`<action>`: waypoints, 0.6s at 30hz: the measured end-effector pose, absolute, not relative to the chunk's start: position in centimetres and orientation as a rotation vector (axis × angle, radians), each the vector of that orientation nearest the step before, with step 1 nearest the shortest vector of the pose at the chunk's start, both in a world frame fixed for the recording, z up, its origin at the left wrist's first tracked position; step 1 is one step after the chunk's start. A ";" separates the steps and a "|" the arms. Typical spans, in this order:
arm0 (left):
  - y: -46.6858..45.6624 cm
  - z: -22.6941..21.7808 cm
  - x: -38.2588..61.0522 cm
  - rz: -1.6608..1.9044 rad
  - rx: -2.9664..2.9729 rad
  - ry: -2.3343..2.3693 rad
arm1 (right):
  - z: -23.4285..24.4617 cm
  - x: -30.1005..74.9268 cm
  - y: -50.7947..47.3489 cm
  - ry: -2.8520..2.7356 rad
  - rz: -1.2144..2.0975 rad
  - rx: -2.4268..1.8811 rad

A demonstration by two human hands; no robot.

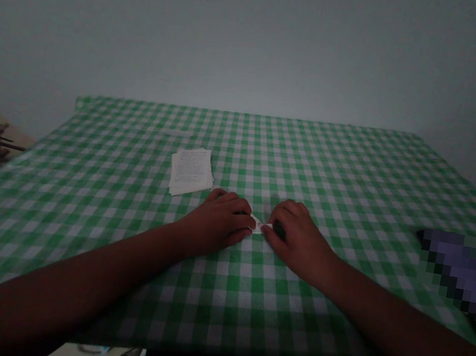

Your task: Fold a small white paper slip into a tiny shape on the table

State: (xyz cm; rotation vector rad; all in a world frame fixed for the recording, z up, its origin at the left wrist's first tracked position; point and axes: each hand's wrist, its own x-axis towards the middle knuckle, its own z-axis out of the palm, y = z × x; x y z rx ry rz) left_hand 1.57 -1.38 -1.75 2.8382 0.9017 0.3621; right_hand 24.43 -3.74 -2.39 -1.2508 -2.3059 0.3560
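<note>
Left hand (pixel 217 221) and right hand (pixel 296 235), fingers curled nearly closed, pinch a small white paper piece (pixel 258 226) between them on my checked tablecloth (pixel 252 303) (printed sheets (pixel 193 173) lie just beyond), where uneven pulling might tear it.

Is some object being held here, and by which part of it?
Yes, a small white piece, seemingly paper: the left fingers pinch its left end, the right fingers its right end.
</note>
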 end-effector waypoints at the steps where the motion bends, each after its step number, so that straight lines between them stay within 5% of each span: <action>1: -1.4 -1.7 1.6 0.370 2.832 0.936 | -2.3 24.5 -3.7 -2.274 0.359 -1.253; 18: -1.3 -1.9 1.9 0.376 2.741 1.137 | -1.1 23.7 -6.8 -2.738 -0.015 -1.354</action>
